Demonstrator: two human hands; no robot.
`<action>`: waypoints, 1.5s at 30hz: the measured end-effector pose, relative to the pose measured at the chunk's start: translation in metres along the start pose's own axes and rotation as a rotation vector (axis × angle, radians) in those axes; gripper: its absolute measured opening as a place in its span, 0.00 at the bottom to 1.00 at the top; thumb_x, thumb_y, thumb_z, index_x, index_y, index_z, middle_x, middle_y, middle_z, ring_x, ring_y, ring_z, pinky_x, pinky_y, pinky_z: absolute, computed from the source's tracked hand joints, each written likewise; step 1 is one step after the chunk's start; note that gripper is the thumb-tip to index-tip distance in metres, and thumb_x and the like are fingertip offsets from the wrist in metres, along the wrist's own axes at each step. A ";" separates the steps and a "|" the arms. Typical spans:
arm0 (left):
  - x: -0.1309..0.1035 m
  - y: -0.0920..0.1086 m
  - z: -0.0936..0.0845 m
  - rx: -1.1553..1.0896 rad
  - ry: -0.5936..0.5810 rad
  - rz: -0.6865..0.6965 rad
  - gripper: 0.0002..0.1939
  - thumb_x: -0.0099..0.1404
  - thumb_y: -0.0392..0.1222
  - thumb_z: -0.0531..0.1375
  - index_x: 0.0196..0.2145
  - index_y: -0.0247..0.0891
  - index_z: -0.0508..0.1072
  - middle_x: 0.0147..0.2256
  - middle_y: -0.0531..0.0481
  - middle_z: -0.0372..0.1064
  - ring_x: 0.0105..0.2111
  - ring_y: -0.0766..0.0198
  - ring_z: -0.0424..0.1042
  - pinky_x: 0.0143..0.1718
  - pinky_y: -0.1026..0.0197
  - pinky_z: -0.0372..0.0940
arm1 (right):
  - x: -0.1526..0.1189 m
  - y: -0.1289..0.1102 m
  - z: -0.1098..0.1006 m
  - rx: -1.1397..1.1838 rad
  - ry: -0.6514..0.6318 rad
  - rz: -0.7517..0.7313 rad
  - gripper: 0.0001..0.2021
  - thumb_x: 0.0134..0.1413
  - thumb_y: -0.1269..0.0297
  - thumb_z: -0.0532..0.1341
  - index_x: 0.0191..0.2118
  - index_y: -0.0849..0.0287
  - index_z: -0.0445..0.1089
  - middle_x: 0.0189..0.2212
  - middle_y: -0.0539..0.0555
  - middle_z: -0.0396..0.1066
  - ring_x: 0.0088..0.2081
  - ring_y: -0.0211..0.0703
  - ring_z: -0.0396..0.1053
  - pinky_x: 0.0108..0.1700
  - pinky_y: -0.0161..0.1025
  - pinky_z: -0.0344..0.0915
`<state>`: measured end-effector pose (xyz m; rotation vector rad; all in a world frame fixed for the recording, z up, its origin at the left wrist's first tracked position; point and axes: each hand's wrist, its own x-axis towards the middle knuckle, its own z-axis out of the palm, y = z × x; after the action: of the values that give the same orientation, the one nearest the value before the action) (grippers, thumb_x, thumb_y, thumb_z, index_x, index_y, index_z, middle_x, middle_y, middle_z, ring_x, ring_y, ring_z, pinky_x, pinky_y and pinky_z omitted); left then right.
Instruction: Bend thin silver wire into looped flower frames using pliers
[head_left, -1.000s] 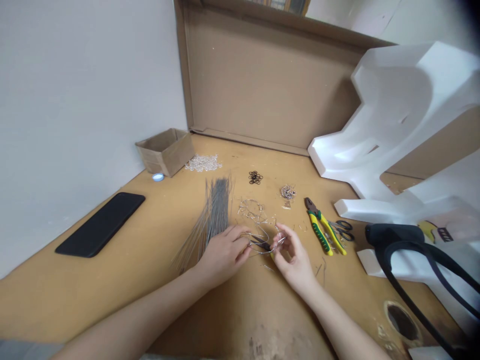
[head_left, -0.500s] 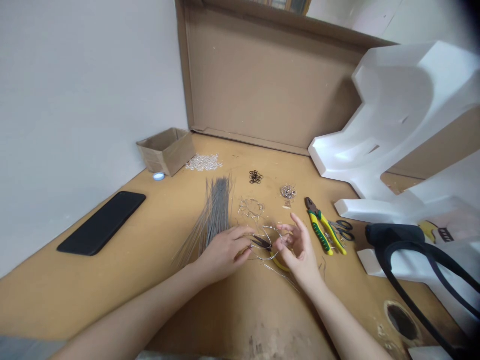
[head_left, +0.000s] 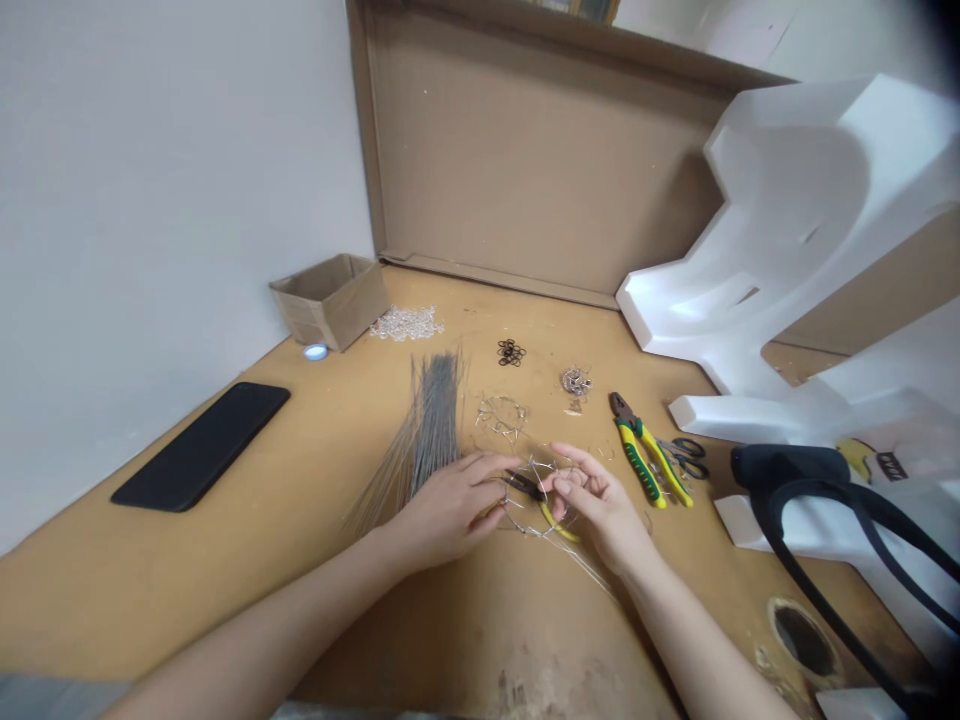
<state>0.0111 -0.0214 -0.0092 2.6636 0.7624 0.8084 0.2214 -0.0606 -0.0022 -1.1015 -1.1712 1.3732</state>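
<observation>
My left hand (head_left: 457,508) pinches the left side of a thin silver wire ring (head_left: 531,532) that has short twisted ends around it. On the ring's right side, my right hand (head_left: 589,500) has its thumb and forefinger closed on the wire. Under the ring lie dark-jawed pliers with a yellow handle (head_left: 559,525), partly covered. A second wire ring (head_left: 501,416) rests on the table just beyond. Beside my left hand is a bundle of straight grey wires (head_left: 436,420). Loose wire lengths (head_left: 589,568) lie below the right hand.
Green-yellow pliers (head_left: 637,450) and scissors (head_left: 686,458) lie to the right. Farther back are black rings (head_left: 511,352), a wire coil (head_left: 576,381), clear small pieces (head_left: 407,322) and a cardboard box (head_left: 330,300). A black phone (head_left: 202,445) is left; white foam (head_left: 787,220) stands right.
The right hand's fingers have come down and curled inward at the wire ring. The ring has turned slightly, while the left hand has stayed nearly in place.
</observation>
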 end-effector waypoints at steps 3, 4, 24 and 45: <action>0.001 0.001 -0.002 -0.005 -0.010 -0.030 0.07 0.61 0.35 0.51 0.29 0.38 0.69 0.51 0.47 0.61 0.46 0.61 0.64 0.47 0.57 0.61 | 0.000 -0.002 0.000 0.037 0.012 0.014 0.19 0.50 0.62 0.61 0.49 0.57 0.62 0.30 0.52 0.71 0.23 0.35 0.65 0.29 0.37 0.62; 0.001 0.002 -0.002 -0.003 -0.012 -0.043 0.07 0.61 0.36 0.51 0.28 0.38 0.69 0.51 0.48 0.61 0.45 0.61 0.64 0.46 0.57 0.61 | 0.000 -0.003 0.000 0.052 0.021 0.011 0.19 0.49 0.63 0.62 0.48 0.57 0.63 0.31 0.52 0.71 0.23 0.35 0.65 0.30 0.37 0.62; -0.002 0.017 0.008 0.256 0.078 0.024 0.06 0.61 0.40 0.53 0.29 0.37 0.67 0.27 0.50 0.61 0.29 0.64 0.59 0.29 0.61 0.56 | -0.003 0.007 0.012 0.219 0.005 0.030 0.07 0.51 0.69 0.60 0.38 0.57 0.68 0.33 0.51 0.70 0.25 0.33 0.62 0.29 0.33 0.58; 0.006 0.006 -0.005 -0.850 0.175 -0.643 0.11 0.60 0.46 0.54 0.30 0.35 0.67 0.26 0.53 0.63 0.27 0.68 0.62 0.30 0.66 0.58 | -0.002 0.002 0.010 0.284 -0.046 0.029 0.07 0.50 0.70 0.60 0.37 0.57 0.68 0.30 0.50 0.69 0.23 0.33 0.59 0.27 0.34 0.55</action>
<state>0.0148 -0.0223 0.0002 1.4964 0.9573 0.9060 0.2119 -0.0638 -0.0033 -0.8907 -0.9593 1.5405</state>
